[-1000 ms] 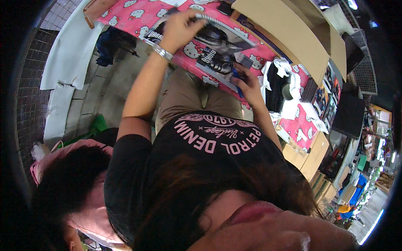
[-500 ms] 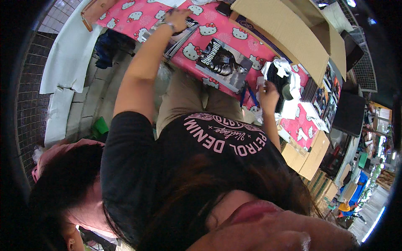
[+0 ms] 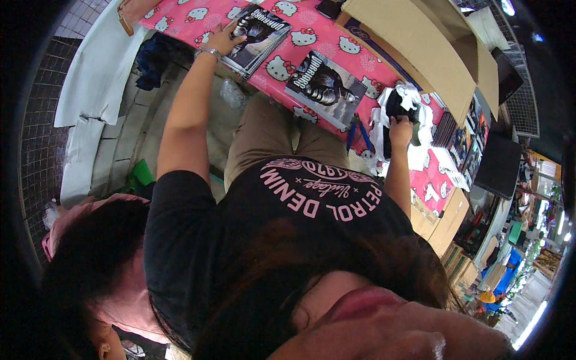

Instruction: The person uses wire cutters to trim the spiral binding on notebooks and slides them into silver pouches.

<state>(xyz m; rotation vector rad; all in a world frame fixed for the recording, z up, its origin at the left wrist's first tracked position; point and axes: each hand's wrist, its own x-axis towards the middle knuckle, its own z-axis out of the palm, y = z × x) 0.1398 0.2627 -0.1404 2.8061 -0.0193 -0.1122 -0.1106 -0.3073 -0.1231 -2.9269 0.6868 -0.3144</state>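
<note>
At the far left of the table my left hand (image 3: 221,43) lies against the edge of stacked spiral notebooks (image 3: 259,37), fingers apart. Their covers are black and grey with printed artwork. A similar cover or book (image 3: 326,89), showing no coil, lies flat in the middle. My right hand (image 3: 401,131) is over a bundle of black binding coils (image 3: 400,103) on crumpled white paper (image 3: 425,127). Its fingers are curled together at the coils, and whatever is between them is hidden. Blue-handled pliers (image 3: 358,133) lie between the book and the paper.
A large open cardboard box (image 3: 414,42) stands along the far right of the pink patterned tablecloth (image 3: 303,37). Further right are more printed covers (image 3: 474,135) and a dark stack (image 3: 444,130). Another person in pink (image 3: 129,270) is close on my left.
My left hand has drawn back from the top of the notebook stack to its left edge, uncovering the cover. My right hand has shifted right, onto the black coils.
</note>
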